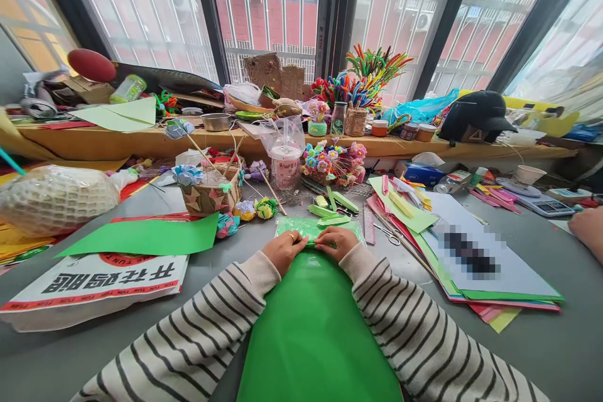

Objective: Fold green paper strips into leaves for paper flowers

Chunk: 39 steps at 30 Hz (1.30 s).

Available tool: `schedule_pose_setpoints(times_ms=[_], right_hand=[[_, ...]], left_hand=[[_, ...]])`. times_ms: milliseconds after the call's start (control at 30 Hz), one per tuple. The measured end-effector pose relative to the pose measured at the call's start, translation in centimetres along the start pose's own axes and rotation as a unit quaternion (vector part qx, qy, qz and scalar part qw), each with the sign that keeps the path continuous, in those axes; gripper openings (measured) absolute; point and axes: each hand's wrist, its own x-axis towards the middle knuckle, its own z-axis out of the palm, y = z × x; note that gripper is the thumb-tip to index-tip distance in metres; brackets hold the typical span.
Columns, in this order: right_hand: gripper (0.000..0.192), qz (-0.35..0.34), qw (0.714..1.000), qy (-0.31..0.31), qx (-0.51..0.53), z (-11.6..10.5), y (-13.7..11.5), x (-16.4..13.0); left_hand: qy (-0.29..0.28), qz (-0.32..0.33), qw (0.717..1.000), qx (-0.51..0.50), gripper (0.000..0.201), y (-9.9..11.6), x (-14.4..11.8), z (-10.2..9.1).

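Head view: left hand (282, 250) and right hand (335, 242) side by side on the grey desk (94, 352) — fingers pressed narrow, pinching the far edge of the large glossy green paper sheet (313, 326), long axis running back toward the body — both hands equally near.

Scissors (389, 233), basket (207, 196), black cap (475, 114), misc. clutter
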Motion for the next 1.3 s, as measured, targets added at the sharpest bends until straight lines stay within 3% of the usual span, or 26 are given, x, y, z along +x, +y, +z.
schedule_pose_setpoints(times_ms=[233, 400, 500, 600, 700, 800, 867, 967, 1033, 1100, 1300], right_hand=[[0.02, 0.01, 0.986, -0.075, -0.149, -1.0, -2.3, 0.8], [0.021, -0.002, 0.981, -0.115, -0.157, -1.0, -2.7, 1.3], [0.019, -0.012, 0.985, -0.102, -0.139, -0.6, -2.2, 1.3], [0.017, -0.009, 0.994, -0.06, -0.096, -0.4, -1.7, 1.3], [0.013, 0.003, 1.0, 0.004, 0.01, -0.6, -1.4, 1.2], [0.013, 0.043, 0.982, 0.039, 0.18, -1.1, -1.4, 1.1], [0.018, 0.094, 0.94, 0.03, 0.327, -1.4, -1.6, 0.9], [0.024, 0.177, 0.826, -0.019, 0.535, -1.6, -2.0, 0.5], [0.025, 0.215, 0.756, -0.052, 0.617, -1.6, -2.2, 0.3], [0.023, 0.232, 0.718, -0.07, 0.652, -1.4, -2.4, 0.2], [0.012, 0.229, 0.691, -0.085, 0.681, -0.5, -2.5, 0.0]], left_hand=[[0.017, 0.005, 1.0, -0.003, 0.033, -0.1, 0.0, 0.7], [0.008, -0.016, 0.999, -0.033, 0.032, -0.7, -0.1, 1.4], [-0.008, -0.039, 0.994, -0.1, 0.031, -0.9, 0.0, 1.0], [-0.011, -0.082, 0.971, -0.224, 0.028, -1.0, 0.5, -0.3], [-0.006, -0.141, 0.929, -0.343, 0.029, -1.0, 1.4, -2.4], [0.001, -0.221, 0.836, -0.502, 0.048, -1.0, 2.3, -4.3], [0.012, -0.229, 0.745, -0.626, 0.062, -0.9, 2.8, -4.9], [0.016, -0.224, 0.639, -0.735, 0.064, -0.5, 3.3, -4.6], [0.008, -0.23, 0.611, -0.758, 0.056, 0.1, 3.5, -3.9], [0.002, -0.248, 0.596, -0.763, 0.047, 0.6, 3.7, -3.2], [0.01, -0.317, 0.536, -0.782, 0.043, 1.4, 3.9, -2.9]])
